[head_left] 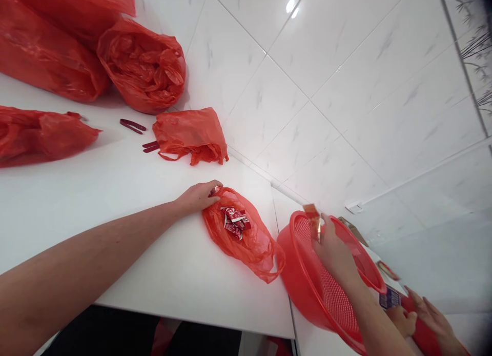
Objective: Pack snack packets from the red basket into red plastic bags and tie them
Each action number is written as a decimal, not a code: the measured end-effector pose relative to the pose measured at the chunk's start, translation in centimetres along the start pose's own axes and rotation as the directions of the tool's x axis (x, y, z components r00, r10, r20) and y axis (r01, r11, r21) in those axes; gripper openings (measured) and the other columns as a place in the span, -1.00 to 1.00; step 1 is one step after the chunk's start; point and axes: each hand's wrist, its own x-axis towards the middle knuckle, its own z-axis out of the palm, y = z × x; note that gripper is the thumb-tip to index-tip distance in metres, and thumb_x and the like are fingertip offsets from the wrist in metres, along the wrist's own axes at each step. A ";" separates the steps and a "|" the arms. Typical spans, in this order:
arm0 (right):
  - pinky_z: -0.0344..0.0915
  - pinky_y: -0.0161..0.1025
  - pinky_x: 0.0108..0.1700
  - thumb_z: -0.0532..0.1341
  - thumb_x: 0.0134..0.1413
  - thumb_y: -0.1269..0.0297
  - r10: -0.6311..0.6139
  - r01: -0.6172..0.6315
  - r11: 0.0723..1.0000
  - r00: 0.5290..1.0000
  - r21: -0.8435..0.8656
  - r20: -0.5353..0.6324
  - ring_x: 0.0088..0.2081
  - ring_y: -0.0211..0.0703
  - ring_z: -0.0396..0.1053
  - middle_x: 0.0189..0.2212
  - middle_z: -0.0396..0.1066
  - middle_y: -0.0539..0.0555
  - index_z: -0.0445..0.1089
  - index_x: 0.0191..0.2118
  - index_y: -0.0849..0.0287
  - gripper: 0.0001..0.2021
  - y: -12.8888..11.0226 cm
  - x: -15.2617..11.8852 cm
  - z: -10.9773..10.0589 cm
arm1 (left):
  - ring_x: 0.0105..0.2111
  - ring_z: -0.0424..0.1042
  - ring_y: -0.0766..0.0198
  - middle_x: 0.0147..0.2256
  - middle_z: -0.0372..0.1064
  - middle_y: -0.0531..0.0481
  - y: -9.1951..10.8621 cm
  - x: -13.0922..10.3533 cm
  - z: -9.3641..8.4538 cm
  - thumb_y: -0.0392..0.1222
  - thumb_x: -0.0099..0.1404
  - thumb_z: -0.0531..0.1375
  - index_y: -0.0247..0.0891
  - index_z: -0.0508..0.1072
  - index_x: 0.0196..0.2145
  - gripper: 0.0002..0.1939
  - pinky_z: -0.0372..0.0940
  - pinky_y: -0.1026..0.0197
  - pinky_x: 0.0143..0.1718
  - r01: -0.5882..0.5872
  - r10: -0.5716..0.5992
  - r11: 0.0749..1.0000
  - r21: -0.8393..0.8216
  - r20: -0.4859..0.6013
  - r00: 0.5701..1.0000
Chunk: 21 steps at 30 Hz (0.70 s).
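My left hand (198, 196) pinches the upper left rim of a red plastic bag (253, 243), which lies open on the white table. Several small red-and-white wrapped packets (235, 220) rest inside the bag. To the right stands a large red perforated plastic basket (298, 274). Over its opening, my right hand (334, 248) is closed on a small orange-and-gold packet (313, 220). The basket's inside is mostly hidden by my right arm and its wall.
Filled red bags (142, 63) stand at the back left, with a smaller red bag (190, 133) nearer. Dark red strips (132, 125) lie beside it. At the lower right, another person's hands (434, 315) are near a dark blue box (390, 298). A tiled wall (292, 115) rises behind.
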 end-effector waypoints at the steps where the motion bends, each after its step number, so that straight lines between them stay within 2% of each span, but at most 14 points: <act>1: 0.14 -0.23 -0.52 0.13 0.08 0.15 0.000 0.001 0.999 1.000 -0.048 0.015 -0.52 -0.07 0.34 -0.42 0.44 0.11 0.03 0.24 0.17 -0.39 -0.8 0.1 -0.7 | -0.29 0.41 0.19 -0.25 0.42 0.03 0.0 0.0 0.0 -0.02 0.19 0.06 -0.07 0.29 -0.03 -0.62 0.24 0.23 -0.32 0.001 -0.001 1.000 0.000 0.001 1.000; 3: 0.13 -0.26 -0.51 0.09 0.10 0.17 -0.036 0.036 0.996 0.999 -0.086 -0.007 -0.45 -0.08 0.37 -0.38 0.43 0.10 -0.11 0.28 0.15 -0.35 -3.2 -0.4 -1.9 | -0.30 0.40 0.20 -0.26 0.41 0.04 0.0 0.0 0.0 -0.02 0.18 0.06 -0.07 0.29 -0.03 -0.62 0.24 0.23 -0.33 0.006 -0.006 1.000 -0.001 0.000 1.000; 5: 0.16 -0.29 -0.50 0.06 0.12 0.19 -0.125 0.123 0.991 0.992 -0.058 -0.035 -0.40 -0.10 0.37 -0.35 0.41 0.07 -0.07 0.26 0.09 -0.41 -6.2 -1.7 -2.3 | -0.31 0.40 0.20 -0.27 0.41 0.04 -0.1 0.0 0.1 -0.03 0.18 0.06 -0.06 0.30 -0.04 -0.63 0.23 0.23 -0.34 0.006 -0.006 1.000 -0.001 -0.001 1.000; 6: 0.18 -0.30 -0.50 0.04 0.14 0.21 -0.189 0.189 0.981 0.982 -0.040 -0.004 -0.41 -0.13 0.37 -0.34 0.41 0.07 -0.05 0.25 0.06 -0.45 -7.6 -2.5 -2.1 | -0.32 0.40 0.21 -0.28 0.41 0.05 -0.1 0.0 0.1 -0.03 0.18 0.06 -0.06 0.30 -0.05 -0.64 0.23 0.24 -0.35 0.001 -0.001 1.000 -0.002 -0.002 1.000; 8: 0.23 -0.28 -0.45 -0.02 0.17 0.30 -0.365 0.368 0.930 0.929 -0.030 0.060 -0.37 -0.13 0.36 -0.31 0.41 0.07 0.01 0.22 0.01 -0.52 -10.2 -4.3 -0.9 | -0.33 0.40 0.21 -0.30 0.41 0.06 -0.2 0.0 0.1 -0.04 0.18 0.06 -0.05 0.29 -0.05 -0.65 0.22 0.24 -0.35 -0.005 0.005 1.000 -0.003 0.000 1.000; 10: 0.28 -0.23 -0.38 -0.07 0.15 0.43 -0.537 0.542 0.838 0.840 -0.063 0.083 -0.30 -0.10 0.35 -0.26 0.40 0.09 -0.06 0.25 0.03 -0.46 -11.8 -5.6 1.1 | -0.33 0.40 0.22 -0.32 0.40 0.07 -0.3 0.1 0.1 -0.04 0.18 0.06 -0.05 0.29 -0.04 -0.64 0.22 0.24 -0.35 -0.003 0.003 1.000 -0.004 0.003 1.000; 12: 0.28 -0.21 -0.37 -0.10 0.09 0.55 -0.622 0.636 0.761 0.772 -0.131 0.131 -0.28 -0.08 0.34 -0.27 0.38 0.10 -0.14 0.28 0.05 -0.37 -12.7 -6.0 3.3 | -0.33 0.40 0.22 -0.32 0.40 0.07 -0.3 0.1 0.1 -0.04 0.18 0.07 -0.04 0.28 -0.03 -0.62 0.23 0.24 -0.35 0.004 -0.004 1.000 -0.003 0.006 1.000; 13: 0.27 -0.21 -0.39 -0.08 0.06 0.58 -0.624 0.645 0.744 0.764 -0.177 0.165 -0.30 -0.08 0.33 -0.28 0.37 0.10 -0.15 0.29 0.07 -0.34 -12.8 -5.8 4.3 | -0.33 0.40 0.22 -0.32 0.40 0.07 -0.4 0.2 0.2 -0.04 0.18 0.07 -0.04 0.28 -0.02 -0.62 0.23 0.24 -0.35 0.006 -0.006 1.000 -0.002 0.006 1.000; 17: 0.24 -0.23 -0.43 0.09 -0.02 0.57 -0.472 0.533 0.766 0.846 -0.358 0.250 -0.35 -0.06 0.33 -0.28 0.36 0.17 -0.06 0.27 0.15 -0.30 -12.5 -4.0 6.7 | -0.31 0.40 0.21 -0.31 0.41 0.06 -0.3 0.2 0.2 -0.03 0.18 0.07 -0.05 0.28 -0.01 -0.60 0.24 0.24 -0.33 0.009 -0.009 1.000 0.005 -0.004 1.000; 21: 0.24 -0.26 -0.43 0.17 0.04 0.35 -0.435 0.482 0.832 0.874 -0.274 0.215 -0.30 -0.08 0.34 -0.23 0.35 0.14 0.01 0.22 0.10 -0.39 -11.4 -3.5 6.3 | -0.31 0.40 0.21 -0.30 0.41 0.06 -0.1 0.2 0.1 -0.04 0.17 0.07 -0.06 0.29 -0.01 -0.60 0.24 0.24 -0.32 0.009 -0.009 1.000 -0.001 0.014 1.000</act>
